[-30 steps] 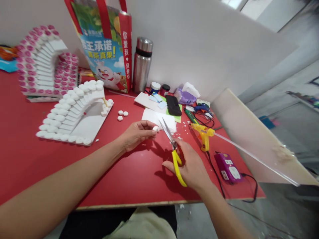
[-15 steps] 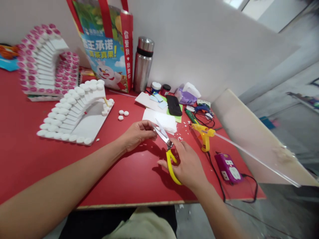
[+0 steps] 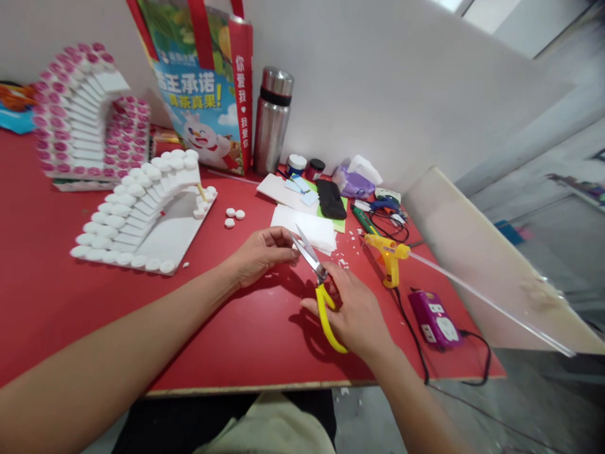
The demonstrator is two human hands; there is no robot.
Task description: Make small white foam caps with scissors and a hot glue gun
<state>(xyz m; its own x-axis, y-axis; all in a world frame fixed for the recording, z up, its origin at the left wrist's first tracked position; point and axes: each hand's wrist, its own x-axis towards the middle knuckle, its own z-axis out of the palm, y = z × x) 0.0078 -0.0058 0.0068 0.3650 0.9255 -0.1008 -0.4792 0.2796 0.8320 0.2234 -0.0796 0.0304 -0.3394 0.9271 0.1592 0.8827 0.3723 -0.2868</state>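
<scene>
Head view: my left hand (image 3: 259, 255) pinches a small white foam piece (image 3: 295, 243) at its fingertips, low over the red counter (image 3: 236, 328). My right hand (image 3: 355, 312) grips the yellow-handled scissors (image 3: 317, 277), whose blades run up-left from that hand, slightly parted around the piece. The piece sits between both hands, nearer the left.
</scene>
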